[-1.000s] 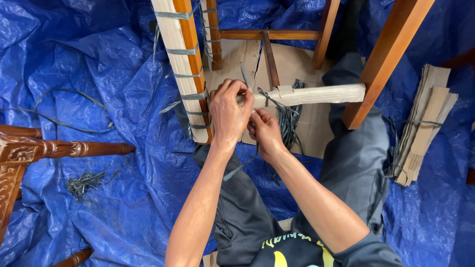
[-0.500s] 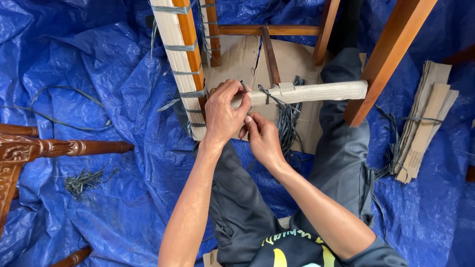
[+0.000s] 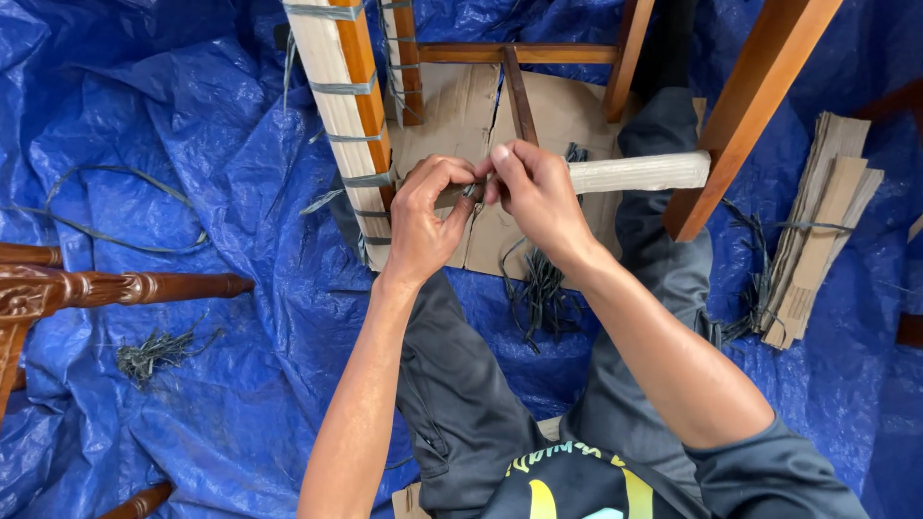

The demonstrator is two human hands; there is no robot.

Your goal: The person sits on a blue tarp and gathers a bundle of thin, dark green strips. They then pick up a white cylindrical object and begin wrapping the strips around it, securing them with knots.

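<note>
A: How far along is the wrapping?

B: Near first: the left hand (image 3: 423,216) and right hand (image 3: 538,192) meet over the rail (image 3: 635,173), both pinching a thin grey strap (image 3: 468,191) between thumb and fingers. The rail runs between two chair legs, over the person's lap. Its right part is covered in pale paper; the bit under the hands looks unfinished, though the fingers hide most of it

A: And what's done already?

B: The left leg (image 3: 336,106) is padded with pale board and tied with several grey bands. I'd judge the job about midway: the right leg (image 3: 745,106) and the far rungs (image 3: 519,53) are bare wood

A: What lies around?

B: A bundle of cut straps (image 3: 538,293) just below the hands, on the tarp (image 3: 192,144). A stack of card strips (image 3: 817,231) to the right, tied with a strap. To the left, a carved dark leg (image 3: 125,286), a small tuft of offcuts (image 3: 159,351) and a long loose strap (image 3: 106,207)

A: Anything in the way?

B: The flat cardboard (image 3: 461,106) beyond the rail isn't. The person's own knees crowd the space under the rail
</note>
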